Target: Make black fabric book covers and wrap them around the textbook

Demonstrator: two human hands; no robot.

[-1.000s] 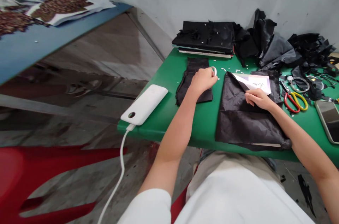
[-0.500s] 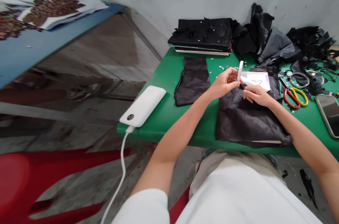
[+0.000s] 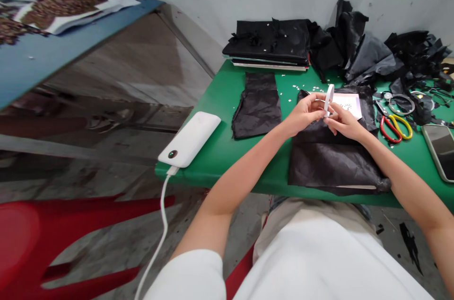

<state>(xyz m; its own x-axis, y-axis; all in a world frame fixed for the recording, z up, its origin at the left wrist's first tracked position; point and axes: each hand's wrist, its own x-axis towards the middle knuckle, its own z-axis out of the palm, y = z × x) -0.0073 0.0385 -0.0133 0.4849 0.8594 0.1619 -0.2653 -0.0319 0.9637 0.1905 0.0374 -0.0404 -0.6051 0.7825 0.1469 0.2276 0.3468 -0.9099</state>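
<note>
A narrow white roll of tape (image 3: 329,99) stands on edge in my left hand (image 3: 308,113), whose thumb and fingers pinch it. My right hand (image 3: 343,122) meets it from the right, thumb and fingertips closed together at the roll's lower edge; whatever lies between them is too small to make out. Under both hands lies a black fabric piece (image 3: 329,165) wrapped over something flat, with a pale edge showing at the front. Behind my right hand, a white printed card (image 3: 349,105) with dark marks rests on the black fabric.
Red-and-yellow-handled scissors (image 3: 395,128) and a phone (image 3: 440,151) lie at right. A cut black fabric piece (image 3: 257,106) and a corded white power bank (image 3: 189,140) are at left. Behind are a black-topped stack (image 3: 269,44) and crumpled black fabric (image 3: 372,56) on the green table (image 3: 213,174).
My right hand has left the black fabric's upper edge and come up to the tape roll. The roll has moved slightly right with my left hand. The view has shifted a little.
</note>
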